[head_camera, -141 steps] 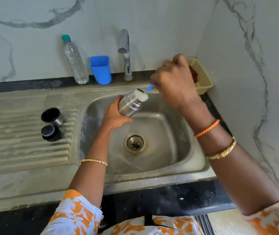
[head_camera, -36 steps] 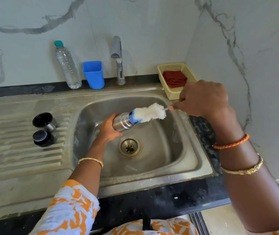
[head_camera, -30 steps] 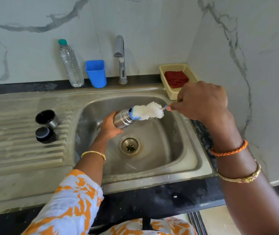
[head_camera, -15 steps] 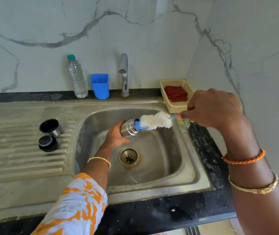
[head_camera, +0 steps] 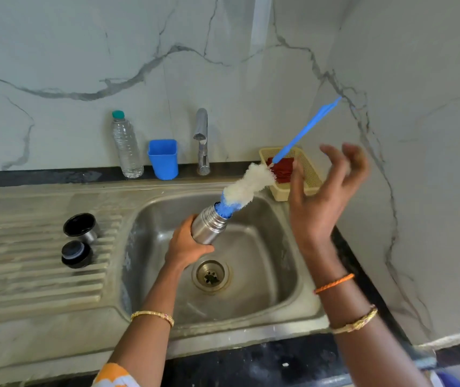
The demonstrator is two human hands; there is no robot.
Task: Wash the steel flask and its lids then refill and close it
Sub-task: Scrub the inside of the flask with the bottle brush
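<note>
Head view: left hand (head_camera: 187, 244) fingers are clamping the steel flask (head_camera: 209, 225) over the sink (head_camera: 265, 277); right hand (head_camera: 321, 196) fingers are spreading apart beside the brush (head_camera: 247, 187). Two lids (head_camera: 79, 240) are waiting unwashed, apparently; rinsing, refilling, closing remaining.

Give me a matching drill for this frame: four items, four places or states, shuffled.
Items:
1. steel flask
2. bottle brush
3. two lids
4. red cloth

Places/states:
A. in the yellow basket
B. on the ribbed drainboard
C. gripped by the left hand
D. tip in the flask mouth, handle free of the open right hand

Pairs: 1-C, 2-D, 3-B, 4-A
</note>
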